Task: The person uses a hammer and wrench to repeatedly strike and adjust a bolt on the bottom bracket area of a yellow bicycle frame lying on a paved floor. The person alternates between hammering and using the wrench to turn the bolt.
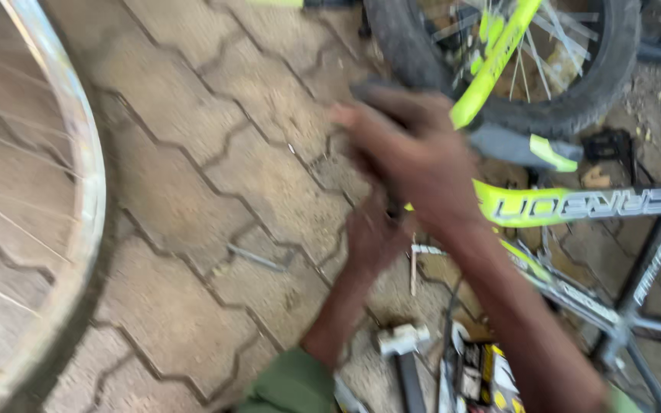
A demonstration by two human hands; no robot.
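Working at the neon-yellow and grey metal bicycle frame lying on the paved floor, the right hand clenches a dark blurred part beside its front tyre; the left hand, just below, has a grip I cannot tell.

Ground of rough, matt interlocking paving blocks; bare wheel rim and spokes of dull, worn metal; bicycle frame glossy painted metal in lime and grey; tyre matt black rubber; sleeve of green cloth.

head view, looking down, close over paving
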